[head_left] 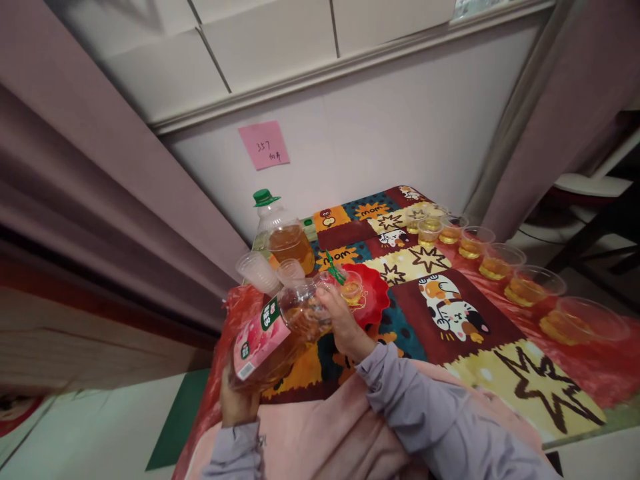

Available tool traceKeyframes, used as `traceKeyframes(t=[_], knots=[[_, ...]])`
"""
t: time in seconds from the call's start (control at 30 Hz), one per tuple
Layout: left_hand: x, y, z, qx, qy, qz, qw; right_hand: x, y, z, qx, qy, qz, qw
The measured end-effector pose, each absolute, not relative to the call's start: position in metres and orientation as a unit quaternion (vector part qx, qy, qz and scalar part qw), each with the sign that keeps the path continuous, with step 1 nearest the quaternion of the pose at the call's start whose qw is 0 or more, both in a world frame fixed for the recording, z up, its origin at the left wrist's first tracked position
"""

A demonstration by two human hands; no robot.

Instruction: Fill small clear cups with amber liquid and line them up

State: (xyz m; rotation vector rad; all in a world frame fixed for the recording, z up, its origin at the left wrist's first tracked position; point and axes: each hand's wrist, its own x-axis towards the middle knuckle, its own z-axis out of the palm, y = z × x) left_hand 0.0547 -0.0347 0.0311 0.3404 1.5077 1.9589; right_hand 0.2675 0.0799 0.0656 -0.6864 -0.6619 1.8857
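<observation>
"Mauve curtains [165, 180] frame a pale wall [390, 133], with a pink note [264, 145] stuck on it. Can you read it?"

"'357', handwritten, with two characters beneath that I can't make out for certain."

"And the patterned mat [350, 239] on the table?"

"Its orange patches carry lettering that looks like 'mom', among starbursts and cartoon cats."

"Where's the labelled bottle [295, 319]?"

"Held tilted above the mat's near left part, its neck end towards the red tray [381, 297]. Its pink label [260, 341] has white characters on green patches, too slanted for me to read surely, plus a barcode."

"What are the hands doing?"

"Right hand [343, 323] is closed around the neck end; left hand [240, 398] is cupped about the base, its fingers mostly hidden. Both have hold of that bottle."

"Anything in the tray?"

"One clear cup [352, 288] with some yellowish liquid. I can't tell whether any is flowing into it."

"What else is around?"

"Behind stands a second bottle [290, 247] with a green cap [265, 197], beside stacked cups [257, 272]. Along the right side runs a row of clear cups [477, 243], partly filled with yellow liquid."
</observation>
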Motion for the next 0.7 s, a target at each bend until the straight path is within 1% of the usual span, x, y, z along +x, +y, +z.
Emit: traceKeyframes(t=[0.1,0.17,0.23,0.27,0.33,0.43,0.57,0.7], knots=[[0.049,-0.039,0.033,0.116,0.586,0.738,0.313,0.268,0.079,0.067,-0.304,-0.349,0.704,0.539],[0.043,-0.045,0.045,0.16,0.595,0.726,0.307,0.268,0.078,0.068,-0.314,-0.378,0.688,0.534],[0.037,-0.052,0.066,0.249,0.624,0.695,0.255,0.269,0.077,0.068,-0.318,-0.395,0.688,0.52],[0.036,-0.054,0.077,0.31,0.648,0.667,0.201,0.269,0.076,0.068,-0.318,-0.403,0.688,0.513],[0.036,-0.056,0.098,0.452,0.68,0.563,0.128,0.27,0.074,0.07,-0.316,-0.42,0.689,0.5],[0.049,-0.049,0.114,0.595,0.669,0.432,0.106,0.27,0.067,0.074,-0.3,-0.425,0.703,0.485],[0.067,-0.035,0.112,0.669,0.676,0.306,0.039,0.27,0.06,0.08,-0.282,-0.418,0.724,0.472],[0.066,-0.035,0.104,0.687,0.67,0.281,-0.011,0.281,0.059,0.093,-0.237,-0.448,0.754,0.418]])
